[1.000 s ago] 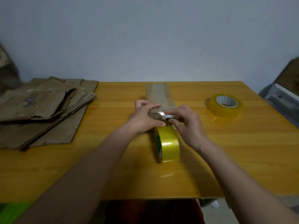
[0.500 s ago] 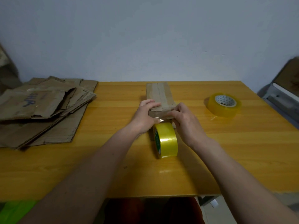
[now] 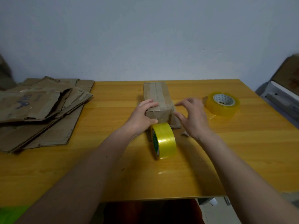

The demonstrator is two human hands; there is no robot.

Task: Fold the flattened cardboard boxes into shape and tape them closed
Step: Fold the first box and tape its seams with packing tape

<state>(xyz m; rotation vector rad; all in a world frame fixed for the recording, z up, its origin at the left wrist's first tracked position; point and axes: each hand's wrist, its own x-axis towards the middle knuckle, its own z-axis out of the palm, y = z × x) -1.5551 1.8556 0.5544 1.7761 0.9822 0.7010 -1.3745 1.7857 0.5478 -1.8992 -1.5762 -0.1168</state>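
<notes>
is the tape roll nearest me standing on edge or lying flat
On edge. The near tape roll stands on its rim, hole facing sideways, just before the box.

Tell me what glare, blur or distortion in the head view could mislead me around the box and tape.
Head view: right hand is motion-blurred, fingers spread beside the box; glare streaks the upright tape roll and the table in front of it; wide-angle lens stretches both forearms; left hand on the box is sharp.
</notes>
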